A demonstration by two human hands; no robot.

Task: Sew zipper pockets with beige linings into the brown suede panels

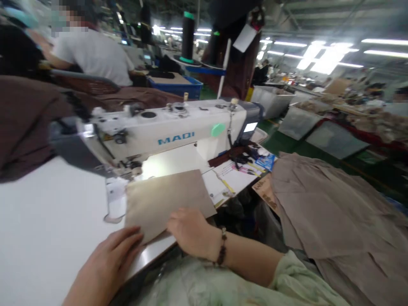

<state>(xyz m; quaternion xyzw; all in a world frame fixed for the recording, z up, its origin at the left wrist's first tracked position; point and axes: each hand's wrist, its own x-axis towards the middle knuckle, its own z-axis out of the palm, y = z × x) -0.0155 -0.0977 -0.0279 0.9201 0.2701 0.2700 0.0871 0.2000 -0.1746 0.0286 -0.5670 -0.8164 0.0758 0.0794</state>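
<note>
Beige cloth (165, 197) apparently lies partly under the fingers (126, 235).

The fabric piece (165, 197) lies on the table (44, 225) before the sewing machine (178, 127), the left hand (111, 257) at its near left corner, the right hand (193, 233) on its near edge. To the right lies a fabric pile (331, 208); behind the machine, a crate (178, 88).

The near cloth piece (165, 197) is plain beige, the fabric pile (331, 212) at right taupe, the draped cloth (25, 119) at left dark brown. The sewing machine (143, 138) is white with blue lettering (176, 138); the near sleeve (296, 272) is pale green.
</note>
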